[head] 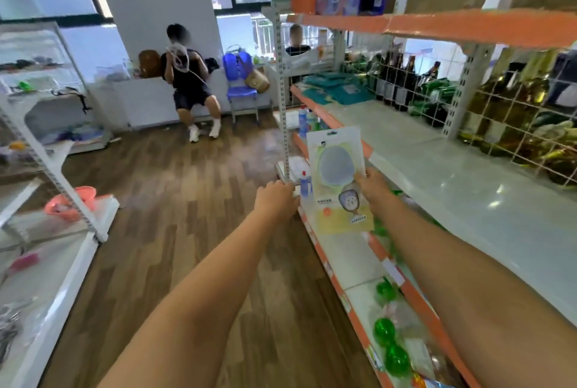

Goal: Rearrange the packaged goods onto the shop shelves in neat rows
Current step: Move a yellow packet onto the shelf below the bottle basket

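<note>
Pinching a flat carded packet (337, 178) by its right edge, the right hand (371, 185) holds it upright in front of the white middle shelf (452, 187) (a round grey item shows on the card). The left hand (276, 198) is curled, knuckles up; whether anything is gripped cannot be told. Green round packs (387, 333) are scattered on the orange-edged lower shelf (352, 266).
</note>
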